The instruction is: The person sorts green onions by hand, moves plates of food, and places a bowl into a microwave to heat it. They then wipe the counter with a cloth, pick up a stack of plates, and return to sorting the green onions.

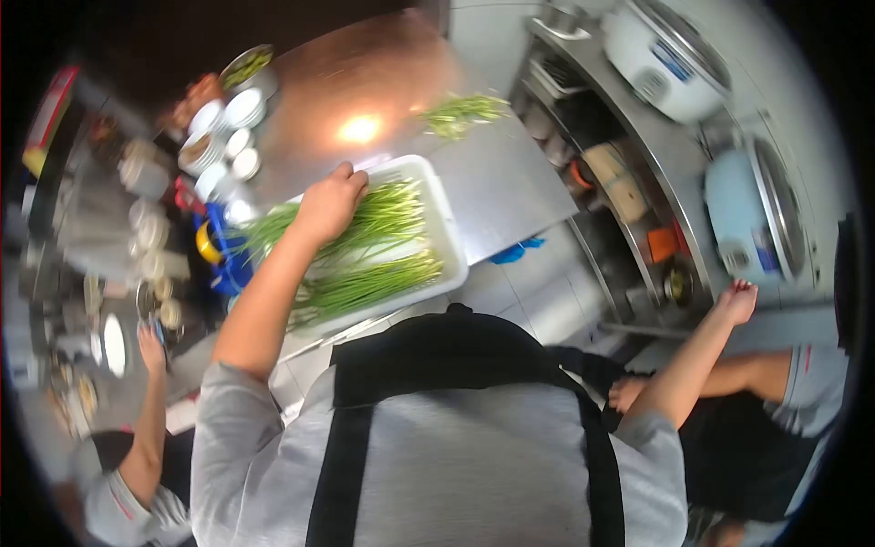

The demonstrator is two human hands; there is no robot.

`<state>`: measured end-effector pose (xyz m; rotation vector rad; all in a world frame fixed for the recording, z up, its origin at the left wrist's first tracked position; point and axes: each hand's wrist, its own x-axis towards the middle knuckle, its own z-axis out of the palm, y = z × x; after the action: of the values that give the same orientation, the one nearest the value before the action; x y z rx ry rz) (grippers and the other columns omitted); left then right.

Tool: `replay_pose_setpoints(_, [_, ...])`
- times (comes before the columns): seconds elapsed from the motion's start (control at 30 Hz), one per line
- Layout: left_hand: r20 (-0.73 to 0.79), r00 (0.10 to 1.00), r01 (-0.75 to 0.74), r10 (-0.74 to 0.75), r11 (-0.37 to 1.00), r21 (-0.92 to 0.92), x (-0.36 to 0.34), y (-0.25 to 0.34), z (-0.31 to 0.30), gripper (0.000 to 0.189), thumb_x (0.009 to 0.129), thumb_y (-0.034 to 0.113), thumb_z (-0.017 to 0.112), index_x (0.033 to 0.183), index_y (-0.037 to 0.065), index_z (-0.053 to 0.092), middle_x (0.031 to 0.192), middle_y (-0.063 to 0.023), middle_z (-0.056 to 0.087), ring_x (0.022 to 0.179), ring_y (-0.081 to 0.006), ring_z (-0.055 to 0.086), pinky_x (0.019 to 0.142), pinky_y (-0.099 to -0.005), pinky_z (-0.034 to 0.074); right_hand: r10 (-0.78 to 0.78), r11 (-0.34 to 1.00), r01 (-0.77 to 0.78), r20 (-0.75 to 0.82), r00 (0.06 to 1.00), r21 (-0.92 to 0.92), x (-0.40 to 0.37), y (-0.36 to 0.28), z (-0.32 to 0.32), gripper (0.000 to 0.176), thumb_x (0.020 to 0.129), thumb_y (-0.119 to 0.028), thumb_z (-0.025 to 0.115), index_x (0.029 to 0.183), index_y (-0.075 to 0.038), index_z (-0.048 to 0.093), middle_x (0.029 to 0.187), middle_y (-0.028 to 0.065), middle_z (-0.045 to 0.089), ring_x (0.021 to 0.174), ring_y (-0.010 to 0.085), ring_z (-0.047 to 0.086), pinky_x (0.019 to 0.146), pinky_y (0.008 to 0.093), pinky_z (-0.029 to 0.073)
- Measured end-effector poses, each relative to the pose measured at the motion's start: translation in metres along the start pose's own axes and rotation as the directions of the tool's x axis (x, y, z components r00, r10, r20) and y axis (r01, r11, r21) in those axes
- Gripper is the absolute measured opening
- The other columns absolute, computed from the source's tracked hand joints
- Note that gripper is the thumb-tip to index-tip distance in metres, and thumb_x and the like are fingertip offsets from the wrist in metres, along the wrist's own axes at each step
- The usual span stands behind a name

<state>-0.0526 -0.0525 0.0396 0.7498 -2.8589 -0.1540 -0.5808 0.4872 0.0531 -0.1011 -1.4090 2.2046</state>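
Observation:
A white plastic tray (453, 239) on the steel table in front of me holds long green stalks with pale ends (378, 278), which look like scallions or chives, laid in two bunches. My left hand (330, 206) is over the far bunch, its fingers bent down at the tray's far rim. Whether they grip stalks or the rim is hidden. Out to my right, my right hand (740, 302) is raised in a fist just below a light-blue rice cooker (743, 219); nothing shows in it. A loose heap of the same greens (463, 114) lies farther back on the table.
Stacked white bowls (202, 150) and a metal pot of green pieces (248, 71) stand at the table's back left, near a blue container (223, 251). A white rice cooker (670, 64) sits on the right-hand shelf unit (629, 109). Co-workers stand on both sides, their arms close.

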Motion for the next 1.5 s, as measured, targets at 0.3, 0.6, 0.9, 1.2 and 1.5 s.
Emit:
replay_pose_setpoints(0.3, [-0.282,0.959,0.070,-0.030,0.989,0.132,-0.006,-0.026,0.030,0.013,0.078,0.013,0.059,0.089,0.007,0.057,0.091,-0.0114,0.054,0.090,-0.0305,0.054,0.071,-0.0420,0.048,0.179,0.779,0.581,0.972,0.154,-0.236,-0.332,0.168,0.194,0.019,0.080,-0.023,0.064,0.085,-0.004,0.064,0.071,0.0098,0.062,0.065,0.0191,0.059,0.062,0.0315,0.047])
replay_pose_setpoints(0.6, [0.172,0.979,0.160,-0.108,0.933,-0.322,-0.065,0.026,0.069,0.011,0.072,0.008,0.065,0.081,0.010,0.060,0.085,-0.0095,0.056,0.088,-0.0299,0.056,0.072,-0.0400,0.048,0.293,0.726,0.668,0.952,-0.089,-0.161,-0.455,0.209,0.297,0.018,0.076,-0.018,0.062,0.092,-0.010,0.065,0.079,0.0117,0.066,0.073,0.0298,0.063,0.069,0.0375,0.049])
replay_pose_setpoints(0.9, [0.205,0.970,0.170,-0.132,0.969,-0.181,-0.065,0.028,0.098,0.009,0.080,0.017,0.060,0.087,0.011,0.058,0.084,-0.0088,0.059,0.086,-0.0298,0.059,0.073,-0.0418,0.048,0.083,0.949,0.305,0.867,-0.491,0.082,-0.499,0.085,0.275,0.021,0.078,-0.016,0.061,0.097,-0.007,0.064,0.086,0.0112,0.066,0.077,0.0272,0.063,0.070,0.0355,0.050])
replay_pose_setpoints(1.2, [0.236,0.930,0.365,-0.282,0.790,-0.493,-0.062,0.037,0.040,0.019,0.083,0.015,0.060,0.100,0.010,0.055,0.080,-0.0120,0.063,0.075,-0.0345,0.060,0.067,-0.0417,0.046,0.340,0.924,0.383,0.442,-0.830,0.008,-0.515,0.054,0.239,0.021,0.076,-0.008,0.062,0.096,-0.003,0.065,0.080,0.0133,0.066,0.075,0.0227,0.063,0.068,0.0329,0.049])
replay_pose_setpoints(1.5, [0.308,0.924,0.374,-0.228,0.360,-0.855,-0.060,0.039,0.021,0.021,0.089,0.016,0.058,0.104,0.002,0.057,0.082,-0.0056,0.064,0.069,-0.0133,0.061,0.067,-0.0268,0.048,0.268,0.919,0.016,0.597,-0.756,-0.394,-0.494,0.042,0.251,0.023,0.077,0.002,0.063,0.099,0.001,0.061,0.087,0.0050,0.062,0.080,0.0101,0.059,0.071,0.0229,0.048])
